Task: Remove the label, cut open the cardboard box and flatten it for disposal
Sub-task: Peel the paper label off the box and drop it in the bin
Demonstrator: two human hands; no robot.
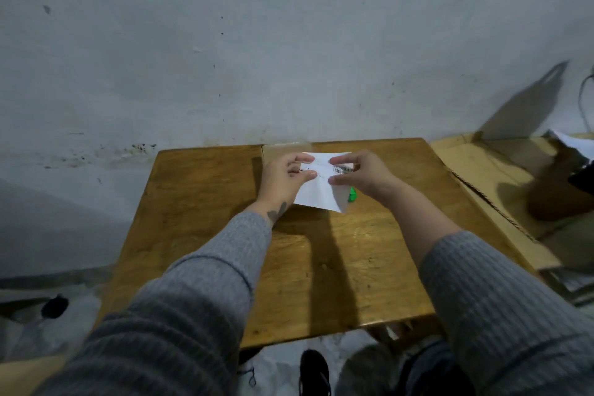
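A white paper label (318, 193) with a barcode is held up over the far part of the wooden table (209, 235). My left hand (283, 177) pinches its left edge and my right hand (360, 173) pinches its upper right part by the barcode. Behind the hands a cardboard box (273, 151) stands at the table's far edge, mostly hidden by them. A small green object (353, 194) peeks out from under the label's right corner; I cannot tell what it is.
A grey wall rises right behind the table. To the right lies a large flattened cardboard sheet (488, 183) with papers (572, 141) and a dark object on it. A black shoe (313, 370) and a dark object (54, 305) are on the floor.
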